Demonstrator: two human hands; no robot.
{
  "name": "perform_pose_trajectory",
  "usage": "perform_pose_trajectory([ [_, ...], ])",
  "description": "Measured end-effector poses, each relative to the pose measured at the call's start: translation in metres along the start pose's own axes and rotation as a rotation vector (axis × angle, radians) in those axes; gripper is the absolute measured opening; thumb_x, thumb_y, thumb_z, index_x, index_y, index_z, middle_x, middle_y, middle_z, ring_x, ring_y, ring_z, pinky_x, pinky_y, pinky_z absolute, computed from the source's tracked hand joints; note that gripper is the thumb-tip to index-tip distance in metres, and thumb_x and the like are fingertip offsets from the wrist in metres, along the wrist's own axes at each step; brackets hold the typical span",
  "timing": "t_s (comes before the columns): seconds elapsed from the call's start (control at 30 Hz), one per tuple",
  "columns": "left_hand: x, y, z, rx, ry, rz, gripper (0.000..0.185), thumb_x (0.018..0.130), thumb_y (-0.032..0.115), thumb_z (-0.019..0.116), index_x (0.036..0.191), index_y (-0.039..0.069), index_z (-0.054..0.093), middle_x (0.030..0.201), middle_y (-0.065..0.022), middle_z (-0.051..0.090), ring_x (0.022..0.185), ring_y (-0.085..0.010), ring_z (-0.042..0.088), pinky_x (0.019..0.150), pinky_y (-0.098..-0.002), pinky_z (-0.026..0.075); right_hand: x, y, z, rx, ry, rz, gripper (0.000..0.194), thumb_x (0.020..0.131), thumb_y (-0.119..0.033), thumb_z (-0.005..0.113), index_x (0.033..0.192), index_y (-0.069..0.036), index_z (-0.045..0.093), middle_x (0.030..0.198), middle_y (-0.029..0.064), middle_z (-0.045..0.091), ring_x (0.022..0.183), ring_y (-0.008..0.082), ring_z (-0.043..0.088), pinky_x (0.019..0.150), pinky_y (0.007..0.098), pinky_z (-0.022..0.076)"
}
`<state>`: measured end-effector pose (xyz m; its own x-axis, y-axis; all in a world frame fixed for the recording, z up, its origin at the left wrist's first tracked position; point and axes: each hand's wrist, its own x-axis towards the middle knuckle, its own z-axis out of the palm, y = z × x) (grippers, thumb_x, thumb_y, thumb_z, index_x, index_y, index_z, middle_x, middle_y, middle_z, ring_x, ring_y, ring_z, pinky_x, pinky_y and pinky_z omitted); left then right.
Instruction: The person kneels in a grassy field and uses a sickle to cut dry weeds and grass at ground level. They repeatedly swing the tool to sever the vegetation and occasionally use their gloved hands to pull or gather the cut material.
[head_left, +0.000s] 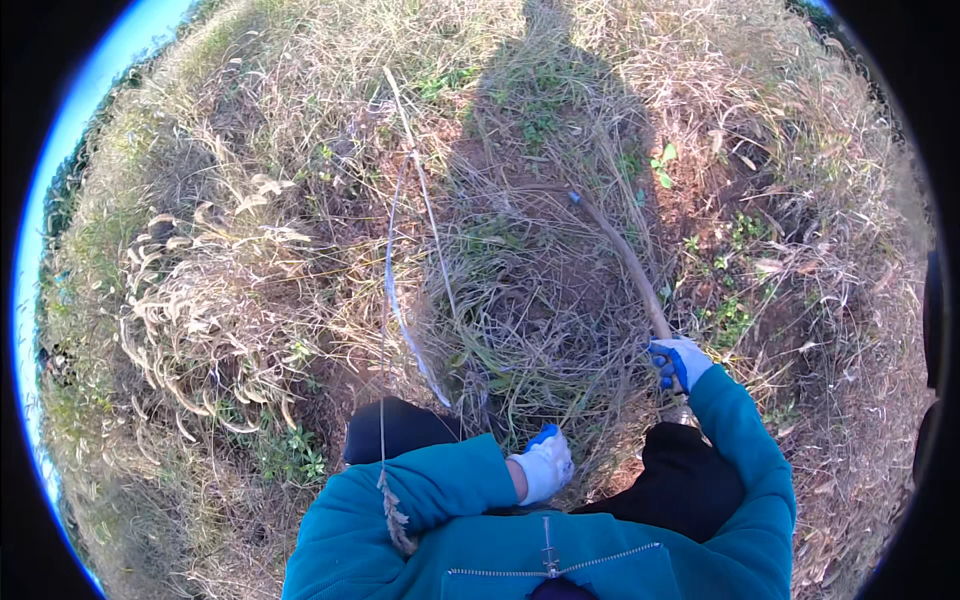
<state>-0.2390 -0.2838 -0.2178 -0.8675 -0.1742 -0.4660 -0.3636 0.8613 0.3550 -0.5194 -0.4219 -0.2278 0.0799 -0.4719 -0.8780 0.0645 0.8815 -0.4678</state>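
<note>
My right hand (679, 364), in a white glove with blue-coated fingers, grips the lower end of a long, slightly curved wooden handle (630, 259). At the handle's far end, beside a small blue band, a thin brown blade like a sickle's (541, 187) points left, partly lost among the stems. My left hand (546, 463), gloved the same way, is curled in front of my body, beside a heap of cut or flattened grass (517, 345). Its back faces the camera, so whether the fingers hold any stems is hidden.
Tall dry foxtail grass (187, 315) stands on the left. Long pale stalks (420, 180) rise in front of me, and a seed head (394, 514) hangs over my left sleeve. Reddish soil (679, 217) with small green weeds (727, 319) shows at right. My shadow falls ahead.
</note>
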Motion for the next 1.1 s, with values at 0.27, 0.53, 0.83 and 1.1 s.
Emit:
perform_pose_trajectory([
  [0.27, -0.001, -0.010, 0.014, -0.090, 0.236, -0.003, 0.016, 0.078, 0.017, 0.058, 0.089, 0.005, 0.063, 0.084, -0.0112, 0.057, 0.087, -0.0321, 0.055, 0.084, -0.0445, 0.042, -0.043, -0.009, -0.020, -0.090, 0.196, -0.295, 0.026, 0.084, -0.012, 0.067, 0.107, -0.006, 0.057, 0.059, -0.0002, 0.048, 0.037, 0.0100, 0.039, 0.034, 0.0269, 0.0329],
  [0.53, 0.003, -0.012, -0.002, 0.014, 0.076, 0.029, 0.020, 0.085, 0.017, 0.053, 0.099, 0.007, 0.064, 0.093, -0.0149, 0.061, 0.094, -0.0334, 0.057, 0.088, -0.0492, 0.040, -0.069, -0.010, -0.057, 0.149, 0.378, -0.358, 0.031, 0.084, -0.015, 0.070, 0.110, -0.007, 0.056, 0.059, 0.0001, 0.049, 0.037, 0.0091, 0.038, 0.033, 0.0254, 0.0312],
  [0.83, 0.002, -0.017, 0.018, -0.064, 0.200, 0.065, 0.016, 0.087, 0.019, 0.052, 0.092, 0.010, 0.065, 0.088, -0.0125, 0.062, 0.091, -0.0330, 0.057, 0.085, -0.0476, 0.042, -0.008, -0.059, -0.038, -0.133, 0.467, -0.525, 0.022, 0.083, -0.010, 0.066, 0.098, -0.006, 0.052, 0.057, 0.0013, 0.049, 0.038, 0.0114, 0.043, 0.033, 0.0274, 0.0346],
  [1.1, 0.008, -0.015, 0.021, -0.068, 0.145, 0.052, 0.015, 0.086, 0.019, 0.054, 0.090, 0.009, 0.064, 0.083, -0.0117, 0.060, 0.086, -0.0332, 0.056, 0.084, -0.0474, 0.043, 0.031, -0.117, 0.074, -0.813, 0.301, -0.549, 0.029, 0.079, -0.023, 0.065, 0.095, 0.000, 0.057, 0.071, 0.0129, 0.062, 0.058, 0.0231, 0.062, 0.050, 0.0377, 0.0498],
])
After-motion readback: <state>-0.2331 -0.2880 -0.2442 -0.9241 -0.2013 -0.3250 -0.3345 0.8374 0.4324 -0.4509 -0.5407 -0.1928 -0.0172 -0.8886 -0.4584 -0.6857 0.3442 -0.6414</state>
